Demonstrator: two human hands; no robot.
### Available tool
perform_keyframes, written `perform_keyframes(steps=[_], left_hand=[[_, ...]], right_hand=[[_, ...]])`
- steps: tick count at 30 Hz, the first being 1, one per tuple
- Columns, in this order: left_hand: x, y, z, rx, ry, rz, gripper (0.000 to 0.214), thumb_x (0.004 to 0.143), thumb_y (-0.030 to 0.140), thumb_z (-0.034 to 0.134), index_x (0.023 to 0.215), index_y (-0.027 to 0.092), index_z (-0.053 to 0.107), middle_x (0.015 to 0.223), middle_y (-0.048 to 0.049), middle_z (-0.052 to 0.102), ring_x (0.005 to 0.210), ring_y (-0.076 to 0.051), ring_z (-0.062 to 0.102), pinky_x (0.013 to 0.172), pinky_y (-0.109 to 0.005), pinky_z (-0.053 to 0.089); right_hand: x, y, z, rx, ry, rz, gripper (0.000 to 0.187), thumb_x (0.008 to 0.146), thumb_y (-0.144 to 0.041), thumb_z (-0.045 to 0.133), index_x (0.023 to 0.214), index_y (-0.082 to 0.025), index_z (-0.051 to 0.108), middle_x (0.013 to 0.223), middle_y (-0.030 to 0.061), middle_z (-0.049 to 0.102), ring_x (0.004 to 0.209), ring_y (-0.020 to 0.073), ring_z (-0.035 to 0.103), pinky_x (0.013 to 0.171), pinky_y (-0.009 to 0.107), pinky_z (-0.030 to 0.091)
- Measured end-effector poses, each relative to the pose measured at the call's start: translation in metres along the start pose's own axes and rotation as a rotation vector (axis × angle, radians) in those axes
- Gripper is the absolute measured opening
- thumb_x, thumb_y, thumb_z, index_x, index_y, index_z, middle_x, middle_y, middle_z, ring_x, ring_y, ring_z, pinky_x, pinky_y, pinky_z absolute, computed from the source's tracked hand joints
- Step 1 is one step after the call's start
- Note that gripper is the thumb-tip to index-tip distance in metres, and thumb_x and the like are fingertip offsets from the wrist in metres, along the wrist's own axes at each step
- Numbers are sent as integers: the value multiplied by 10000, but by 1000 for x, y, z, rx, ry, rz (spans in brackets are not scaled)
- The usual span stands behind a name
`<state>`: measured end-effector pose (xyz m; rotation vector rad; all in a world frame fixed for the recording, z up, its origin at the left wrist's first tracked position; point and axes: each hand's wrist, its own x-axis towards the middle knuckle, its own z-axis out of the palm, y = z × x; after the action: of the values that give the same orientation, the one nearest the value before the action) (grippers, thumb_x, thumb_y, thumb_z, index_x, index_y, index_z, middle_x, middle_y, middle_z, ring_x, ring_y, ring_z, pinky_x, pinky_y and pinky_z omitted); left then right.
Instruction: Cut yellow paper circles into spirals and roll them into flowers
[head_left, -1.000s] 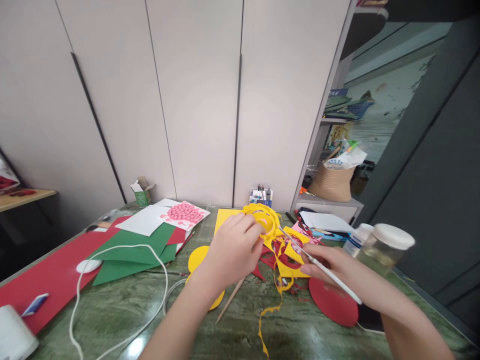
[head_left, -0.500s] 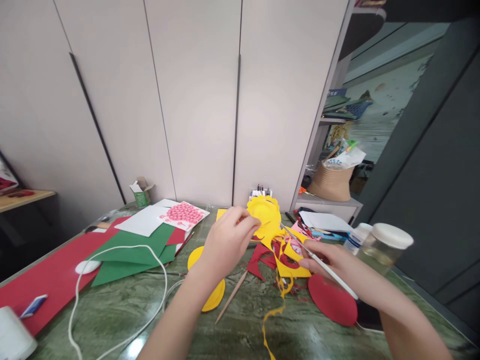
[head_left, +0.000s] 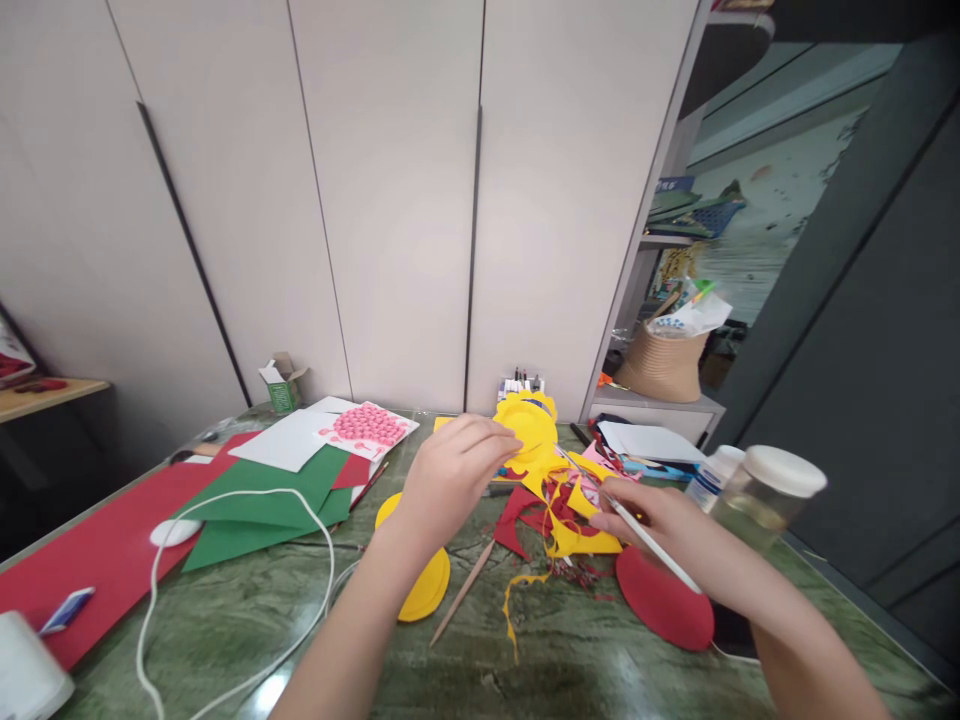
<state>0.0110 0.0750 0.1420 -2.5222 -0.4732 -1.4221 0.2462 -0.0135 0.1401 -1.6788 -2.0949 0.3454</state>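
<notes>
The left hand (head_left: 448,478) pinches a yellow rolled paper flower (head_left: 529,428); beside the flower, the right hand (head_left: 651,525) grips a thin white-handled tool (head_left: 637,533).

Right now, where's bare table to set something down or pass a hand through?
Two patches of green table: inside the white cord loop below the green paper, and near the front edge between the yellow strip and red disc. Crowded: paper scraps under the left hand, holding the yellow flower, and right hand, holding a white tool.
</notes>
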Motion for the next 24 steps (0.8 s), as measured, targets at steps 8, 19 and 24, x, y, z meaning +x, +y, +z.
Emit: perform_keyframes(steps=[8,19,24], left_hand=[[-2,-3,1,140,-164,77,171,862,109,506,964,165,631,902,-47,682,868,-184,589,739,-316,487],[-6,-10,5,188,-214,-166,368,852,34,373,1092,202,597,937,-65,624,763,-172,593,608,-270,463],[-5,-11,3,48,-119,-209,227,884,118,443,1011,200,613,886,-34,608,778,-141,591,668,-248,473]], right_hand=[[-1,1,3,-19,-15,-16,323,867,-472,486,747,-194,599,710,34,628,634,199,548,609,280,416],[0,-1,4,-48,-58,7,357,884,-494,453,913,-193,642,775,64,670,668,222,577,606,299,409],[2,-1,5,-64,-60,13,357,890,-481,449,862,-179,639,750,60,657,658,220,570,610,303,411]])
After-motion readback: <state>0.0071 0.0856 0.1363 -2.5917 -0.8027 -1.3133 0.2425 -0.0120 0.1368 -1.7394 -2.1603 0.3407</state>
